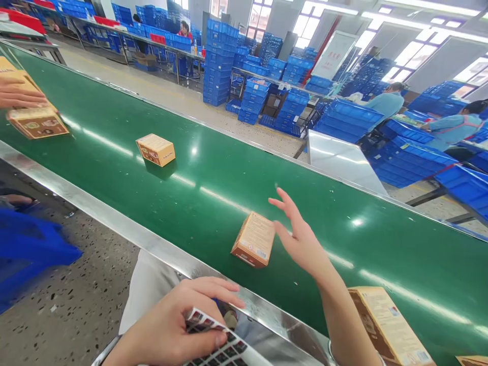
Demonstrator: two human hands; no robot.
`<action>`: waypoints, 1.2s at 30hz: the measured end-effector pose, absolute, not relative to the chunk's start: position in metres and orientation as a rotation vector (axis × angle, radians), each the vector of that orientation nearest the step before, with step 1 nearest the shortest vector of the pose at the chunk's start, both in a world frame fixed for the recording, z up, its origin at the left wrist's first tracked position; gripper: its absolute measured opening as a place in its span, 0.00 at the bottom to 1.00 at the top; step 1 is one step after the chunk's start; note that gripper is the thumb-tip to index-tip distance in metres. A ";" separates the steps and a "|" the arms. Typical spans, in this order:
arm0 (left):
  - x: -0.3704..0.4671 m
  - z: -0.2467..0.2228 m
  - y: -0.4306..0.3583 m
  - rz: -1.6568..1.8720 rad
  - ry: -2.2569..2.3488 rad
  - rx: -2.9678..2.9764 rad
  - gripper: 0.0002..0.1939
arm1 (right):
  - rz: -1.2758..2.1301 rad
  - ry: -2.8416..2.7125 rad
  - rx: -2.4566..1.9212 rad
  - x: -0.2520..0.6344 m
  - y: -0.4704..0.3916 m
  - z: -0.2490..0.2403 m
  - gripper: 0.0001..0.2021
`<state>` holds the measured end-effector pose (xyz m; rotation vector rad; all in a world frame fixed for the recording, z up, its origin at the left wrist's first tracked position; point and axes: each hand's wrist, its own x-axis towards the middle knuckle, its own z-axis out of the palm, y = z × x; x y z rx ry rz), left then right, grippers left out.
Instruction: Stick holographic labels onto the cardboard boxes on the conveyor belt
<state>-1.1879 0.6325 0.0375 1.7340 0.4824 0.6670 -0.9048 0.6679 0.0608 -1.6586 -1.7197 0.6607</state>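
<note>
Green belt (213,168), upper-rt windows (409,58); ctr tan carton (254,236), long axis twd btm; R hand (303,244) splayed, empty; L hand (173,323) pinches gridded sheet (221,353).

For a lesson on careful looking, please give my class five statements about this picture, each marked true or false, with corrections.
1. The left hand holds a printed sheet. True.
2. A box beside the right hand rests on the belt. True.
3. The right hand is clenched into a fist. False: it is open.
4. The belt is red. False: it is green.
5. Blue crates stand stacked beyond the belt. True.
</note>
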 end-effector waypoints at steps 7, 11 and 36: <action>-1.187 0.045 0.634 0.578 0.552 1.953 0.05 | 1.152 -1.622 -1.465 -0.919 0.666 0.035 0.45; -1.178 0.045 0.634 0.493 0.528 2.062 0.06 | 1.113 -1.511 -1.401 -0.924 0.657 0.034 0.40; -1.135 0.035 0.629 0.364 0.402 1.997 0.08 | 0.872 -0.739 -1.721 -0.918 0.588 0.045 0.23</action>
